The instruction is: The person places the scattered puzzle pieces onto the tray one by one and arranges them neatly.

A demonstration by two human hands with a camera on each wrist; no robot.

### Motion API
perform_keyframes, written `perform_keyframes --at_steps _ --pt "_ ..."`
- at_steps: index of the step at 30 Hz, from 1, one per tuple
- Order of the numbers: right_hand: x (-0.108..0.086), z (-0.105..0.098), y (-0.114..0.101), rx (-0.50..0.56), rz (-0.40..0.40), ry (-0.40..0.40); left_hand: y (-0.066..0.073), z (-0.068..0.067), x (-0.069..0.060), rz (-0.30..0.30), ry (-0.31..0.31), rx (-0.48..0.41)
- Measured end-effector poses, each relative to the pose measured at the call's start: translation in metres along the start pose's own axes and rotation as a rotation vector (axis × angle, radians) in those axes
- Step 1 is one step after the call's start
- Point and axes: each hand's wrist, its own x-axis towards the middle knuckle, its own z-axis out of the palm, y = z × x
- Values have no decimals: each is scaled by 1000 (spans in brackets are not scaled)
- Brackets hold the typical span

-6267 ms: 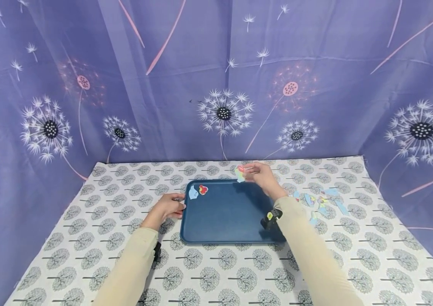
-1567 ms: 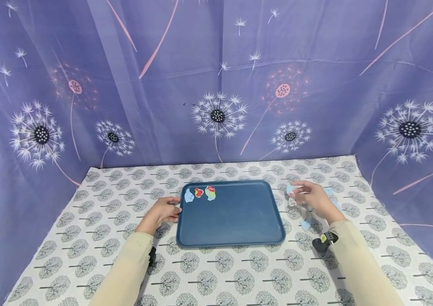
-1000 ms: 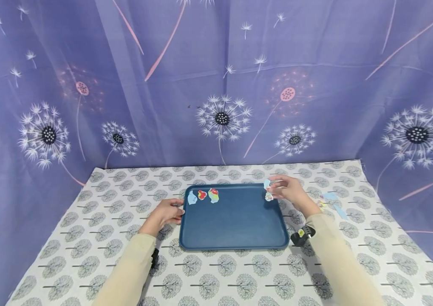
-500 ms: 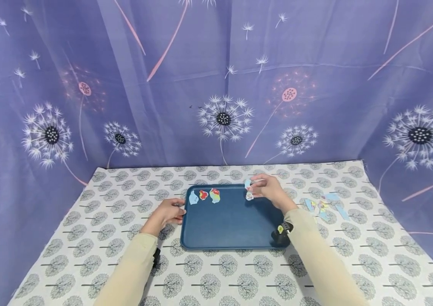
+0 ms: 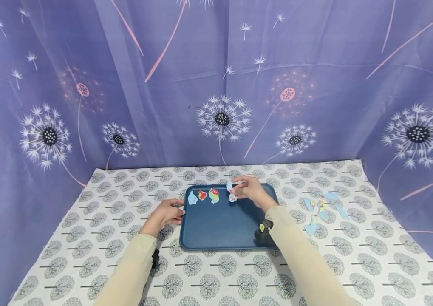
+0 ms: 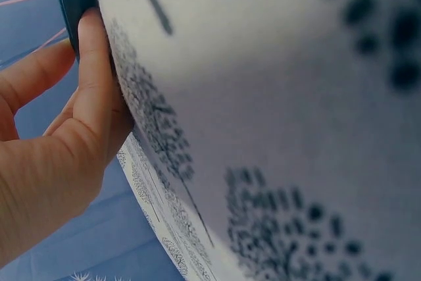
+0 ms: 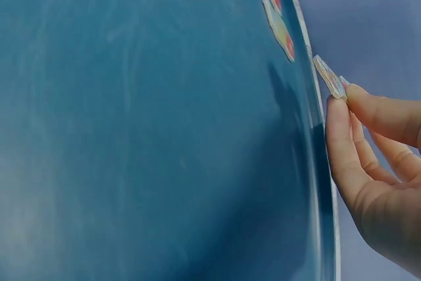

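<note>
My right hand [image 5: 248,189] pinches a light-blue and red puzzle piece [image 5: 233,198] between thumb and fingertips, over the far rim of the dark blue tray [image 5: 216,231]. The fingertips cover part of it; in the right wrist view this piece [image 7: 329,78] appears nearly edge-on. My left hand [image 5: 167,212] touches the tray's left edge, its fingers [image 6: 94,64] extended against the rim. Along the tray's far left lie a light-blue piece [image 5: 192,197], a small red and yellow one [image 5: 202,195] and a red, yellow-green and blue one [image 5: 213,195].
Several more puzzle pieces [image 5: 321,206] lie loosely scattered on the tree-patterned tablecloth [image 5: 224,276] right of the tray. Behind the table hangs a purple curtain [image 5: 178,97] with dandelion prints. Each wrist carries a small black camera.
A third piece has come to lie on the tray. My right hand has fetched another from the scattered pieces and moved left over the tray with it. My left hand stays at the edge.
</note>
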Motion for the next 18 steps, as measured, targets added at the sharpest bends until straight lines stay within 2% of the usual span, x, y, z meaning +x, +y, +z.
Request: perform_keyframes --at_steps 9,18 --pt "7 19 2 -1 48 13 1 0 0 1 -3 0" --pt "9 27 7 -133 40 39 1 0 0 -10 0 3"
